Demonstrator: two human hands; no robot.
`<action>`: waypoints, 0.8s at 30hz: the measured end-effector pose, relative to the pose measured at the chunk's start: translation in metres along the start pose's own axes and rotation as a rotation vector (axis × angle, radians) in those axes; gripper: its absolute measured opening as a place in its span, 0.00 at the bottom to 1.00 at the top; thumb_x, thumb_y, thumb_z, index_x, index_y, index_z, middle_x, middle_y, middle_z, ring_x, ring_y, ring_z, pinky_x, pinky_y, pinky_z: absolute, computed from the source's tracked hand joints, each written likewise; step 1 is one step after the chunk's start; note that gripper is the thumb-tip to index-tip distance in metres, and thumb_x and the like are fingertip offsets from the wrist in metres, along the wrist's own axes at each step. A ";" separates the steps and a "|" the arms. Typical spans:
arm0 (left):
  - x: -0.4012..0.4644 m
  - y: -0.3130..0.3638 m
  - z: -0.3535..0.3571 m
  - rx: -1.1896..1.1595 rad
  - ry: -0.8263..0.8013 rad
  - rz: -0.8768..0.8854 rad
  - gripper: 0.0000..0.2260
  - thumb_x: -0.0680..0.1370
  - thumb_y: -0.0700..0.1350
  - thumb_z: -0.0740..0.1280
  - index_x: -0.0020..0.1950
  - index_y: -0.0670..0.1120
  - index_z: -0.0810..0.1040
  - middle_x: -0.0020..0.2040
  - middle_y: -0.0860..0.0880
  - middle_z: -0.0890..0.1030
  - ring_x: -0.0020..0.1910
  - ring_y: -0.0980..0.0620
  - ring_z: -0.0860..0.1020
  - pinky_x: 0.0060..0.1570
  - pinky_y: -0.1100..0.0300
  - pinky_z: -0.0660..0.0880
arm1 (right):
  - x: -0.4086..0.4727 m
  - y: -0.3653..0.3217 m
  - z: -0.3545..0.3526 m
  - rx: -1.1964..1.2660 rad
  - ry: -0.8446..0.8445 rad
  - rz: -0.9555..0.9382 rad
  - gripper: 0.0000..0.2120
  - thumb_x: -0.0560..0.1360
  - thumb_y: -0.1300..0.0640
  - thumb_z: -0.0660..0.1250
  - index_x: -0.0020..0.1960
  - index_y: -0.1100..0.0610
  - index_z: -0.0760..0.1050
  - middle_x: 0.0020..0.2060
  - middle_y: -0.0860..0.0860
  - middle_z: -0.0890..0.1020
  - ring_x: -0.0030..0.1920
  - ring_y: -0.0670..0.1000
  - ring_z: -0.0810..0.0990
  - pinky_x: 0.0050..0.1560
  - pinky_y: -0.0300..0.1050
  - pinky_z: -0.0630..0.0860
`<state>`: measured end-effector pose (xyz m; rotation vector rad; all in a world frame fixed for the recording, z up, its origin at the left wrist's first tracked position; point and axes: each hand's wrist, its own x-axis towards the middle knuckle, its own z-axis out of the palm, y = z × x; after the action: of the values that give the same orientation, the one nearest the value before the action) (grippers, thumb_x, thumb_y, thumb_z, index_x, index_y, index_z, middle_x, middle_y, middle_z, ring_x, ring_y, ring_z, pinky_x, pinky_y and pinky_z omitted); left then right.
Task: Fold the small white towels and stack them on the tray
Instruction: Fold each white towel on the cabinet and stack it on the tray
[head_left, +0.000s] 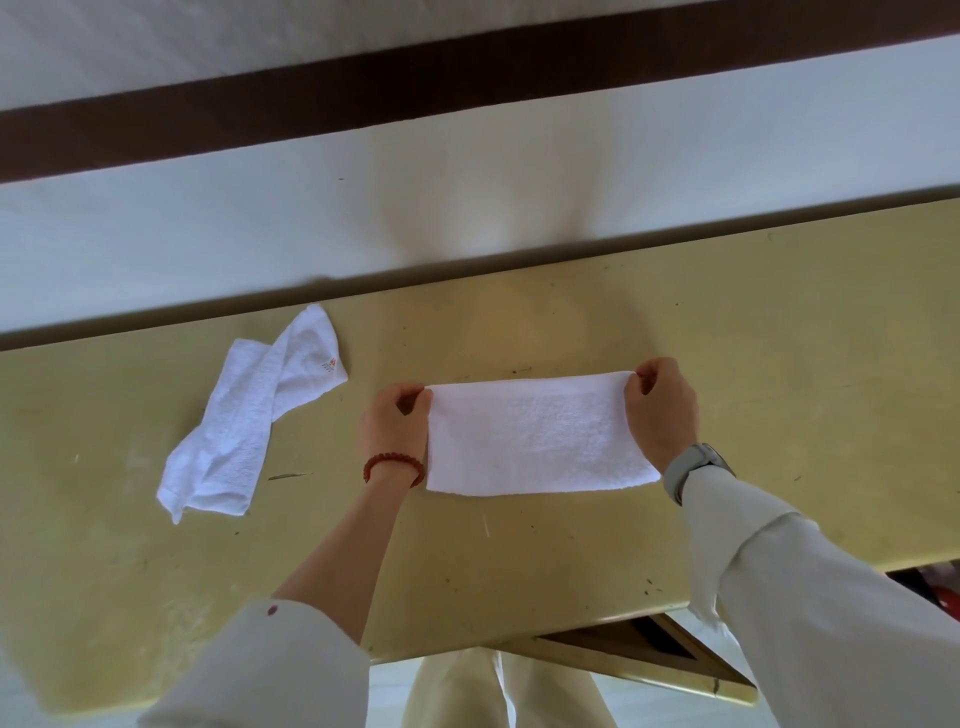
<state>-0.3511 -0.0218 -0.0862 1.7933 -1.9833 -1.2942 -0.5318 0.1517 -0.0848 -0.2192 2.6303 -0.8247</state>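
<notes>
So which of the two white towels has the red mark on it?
The crumpled towel lying loose left of the left hand; the flat towel held by both hands shows none.

A plain white towel lies on the yellowish table; the second towel is white with a small red mark.

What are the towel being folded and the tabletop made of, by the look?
Held towel: white terry cotton, by its nubby looped pile, matte.
Table: yellowish, smooth and hard with a dull sheen and dark scuffs; probably laminate or painted board, hard to tell which.
</notes>
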 end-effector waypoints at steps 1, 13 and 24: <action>-0.001 0.001 0.000 0.001 0.005 0.000 0.08 0.76 0.44 0.64 0.54 0.46 0.78 0.49 0.51 0.80 0.45 0.55 0.75 0.45 0.62 0.67 | 0.000 0.000 0.001 -0.011 0.007 -0.003 0.08 0.77 0.60 0.58 0.54 0.61 0.71 0.49 0.56 0.77 0.46 0.56 0.75 0.45 0.47 0.70; -0.049 -0.018 0.041 0.768 -0.068 0.890 0.19 0.75 0.45 0.55 0.65 0.45 0.67 0.66 0.44 0.74 0.68 0.44 0.65 0.63 0.41 0.68 | -0.052 0.018 0.043 -0.561 -0.051 -0.731 0.21 0.73 0.56 0.53 0.63 0.58 0.70 0.64 0.59 0.74 0.65 0.59 0.70 0.63 0.65 0.65; -0.033 -0.035 0.037 0.949 -0.213 0.672 0.27 0.76 0.61 0.38 0.74 0.57 0.40 0.77 0.47 0.46 0.74 0.48 0.40 0.71 0.45 0.36 | -0.039 0.041 0.036 -0.664 -0.102 -0.625 0.23 0.78 0.50 0.47 0.73 0.49 0.58 0.73 0.56 0.62 0.72 0.56 0.55 0.71 0.58 0.49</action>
<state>-0.3411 0.0281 -0.1189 0.9698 -3.2392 -0.3291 -0.4832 0.1764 -0.1235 -1.2590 2.6573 -0.0472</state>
